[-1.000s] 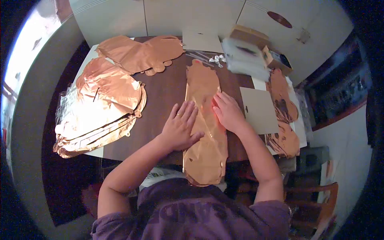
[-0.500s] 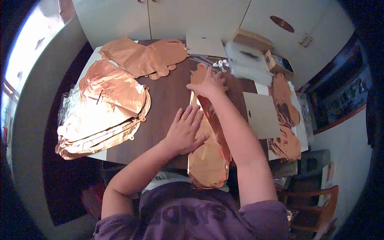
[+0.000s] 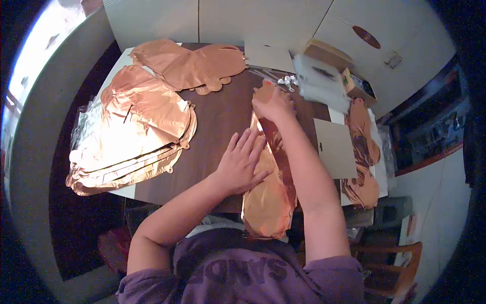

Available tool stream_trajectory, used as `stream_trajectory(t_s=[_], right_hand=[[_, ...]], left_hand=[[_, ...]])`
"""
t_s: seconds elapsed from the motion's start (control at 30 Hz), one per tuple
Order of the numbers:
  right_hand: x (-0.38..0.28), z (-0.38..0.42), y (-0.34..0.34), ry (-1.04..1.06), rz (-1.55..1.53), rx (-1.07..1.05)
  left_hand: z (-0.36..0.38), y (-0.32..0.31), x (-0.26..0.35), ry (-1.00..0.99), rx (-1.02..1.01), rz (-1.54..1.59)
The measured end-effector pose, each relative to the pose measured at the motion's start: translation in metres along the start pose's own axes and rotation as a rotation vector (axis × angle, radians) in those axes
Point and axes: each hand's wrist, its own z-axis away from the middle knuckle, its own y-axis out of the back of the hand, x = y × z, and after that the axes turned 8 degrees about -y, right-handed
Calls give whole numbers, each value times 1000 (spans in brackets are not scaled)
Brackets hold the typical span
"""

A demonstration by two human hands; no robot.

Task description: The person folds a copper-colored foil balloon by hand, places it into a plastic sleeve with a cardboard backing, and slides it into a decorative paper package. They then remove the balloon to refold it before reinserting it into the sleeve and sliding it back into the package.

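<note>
A rose-gold foil balloon (image 3: 268, 213), folded lengthwise into a long strip, lies in front of me and reaches past the table's near edge. My left hand (image 3: 240, 164) rests flat on its left side, fingers stretched out and a ring on one of them. At the strip's far end, my right hand (image 3: 275, 104) has its fingers curled over the foil; the fingertips are partly hidden. A shiny reddish fold shows along the strip's right side, beside my right forearm.
Flat foil balloons (image 3: 136, 116) are stacked on the left, with another spread balloon (image 3: 202, 66) behind. Folded balloons (image 3: 360, 147) lie at the right beside a beige card (image 3: 335, 148). Small white pieces (image 3: 287, 80), clear plastic bags (image 3: 321, 76) and a cardboard box (image 3: 328, 53) sit at the back right.
My right hand's fingers have drawn in from a spread pose and curl over the strip's far end. My left hand stays flat on the foil. The whole view has shifted slightly.
</note>
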Motion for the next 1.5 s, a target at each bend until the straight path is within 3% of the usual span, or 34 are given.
stream_trajectory(t_s=[0.13, 0.23, 0.33, 0.43, 0.53, 0.63, 0.73, 0.93, 1.1, 1.2, 1.5], right_hand=[[38, -20, -18, 170, -43, 182], [64, -26, -21, 412, -65, 173], [74, -18, -19, 414, 75, 24], [85, -19, -37, 501, 38, 277], [89, -20, -45, 524, 20, 371], [84, -14, -36, 472, -35, 267], [85, 7, -37, 620, -135, 578], [93, 154, -8, 730, -199, 26], [110, 187, -42, 829, -107, 150], [107, 196, -48, 863, 21, 249], [112, 232, -69, 804, 174, 284]], left_hand=[[-3, -2, -5, 42, 55, -18], [-3, -7, -6, 53, 0, -49], [-5, -9, -4, 35, -44, -93], [-3, -10, -4, 13, -55, -127], [-2, -8, -3, -5, -40, -140], [-2, -7, -1, -12, -39, -147], [-2, -9, -2, -18, -34, -165], [0, -17, -9, -28, -67, -252], [-10, -4, -9, -28, -119, -290], [-15, 3, -14, 48, -161, -142], [-7, -12, -22, -31, 5, -277]])
